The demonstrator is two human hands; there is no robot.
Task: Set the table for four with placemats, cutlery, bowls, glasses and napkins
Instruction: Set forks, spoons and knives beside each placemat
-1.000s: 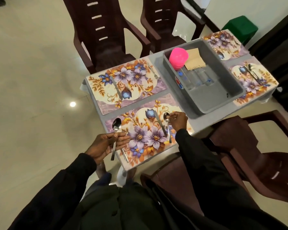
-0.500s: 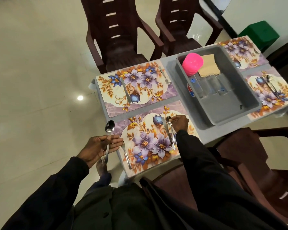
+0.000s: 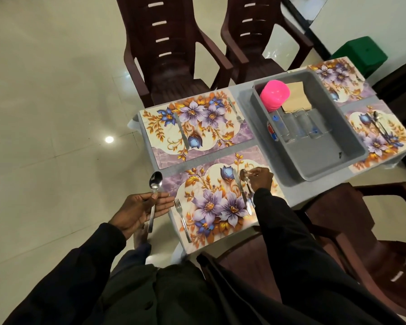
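step: putting out spoons | left hand (image 3: 143,211) holds spare spoon (image 3: 155,181) just left of near placemat (image 3: 211,207) | right hand (image 3: 259,180) pinches second spoon (image 3: 244,175) on its right side, by knife (image 3: 240,193) | next maybe: let go, spare spoon goes to mat behind (image 3: 197,127)

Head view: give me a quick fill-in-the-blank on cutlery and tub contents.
The left hand holds a long steel ____. The right hand pinches another steel spoon on the nearest floral ____. That mat's steel fork lies along its ____ side. The stacked plastic bowls in the grey plastic tub are ____.
Missing: spoon; placemat; left; pink.
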